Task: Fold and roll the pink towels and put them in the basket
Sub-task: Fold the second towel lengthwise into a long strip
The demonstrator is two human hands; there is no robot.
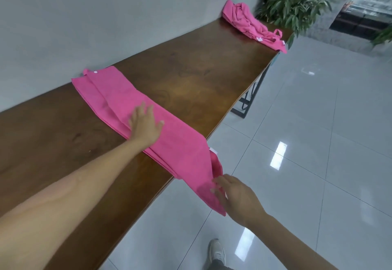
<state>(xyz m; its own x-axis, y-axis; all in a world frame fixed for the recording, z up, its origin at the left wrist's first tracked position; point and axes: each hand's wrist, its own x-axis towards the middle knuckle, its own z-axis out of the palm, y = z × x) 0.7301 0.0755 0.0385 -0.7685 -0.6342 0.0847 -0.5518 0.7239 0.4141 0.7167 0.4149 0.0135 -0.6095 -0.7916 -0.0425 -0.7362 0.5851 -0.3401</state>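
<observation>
Folding is the step in hand here: the pink towel lies as a long, already doubled strip slanting across the wooden tabletop, its far end near the wall and its near end hanging over the front edge toward the tiled floor. The left hand rests flat on the middle of the strip, its grip spread, fingers straight and pressing the layers down. The right hand is at the hanging end, fingers touching the cloth near its lower corner; whether that grip is pinching the fabric or only brushing it I cannot tell. To do this well, the flat hand should probably stay put as an anchor so the stacked layers do not slide apart, while the other hand takes the drooping end by both corners if it can, lifts it clear of the edge and lays it back onto the strip with the sides lined up. The long fold lines look slightly uneven on the left side, so smoothing outward from the middle before rolling would likely give a tighter roll. A second towel lies crumpled at the far end of the tabletop, beside a leafy plant, not yet folded. No basket shows in this view.
</observation>
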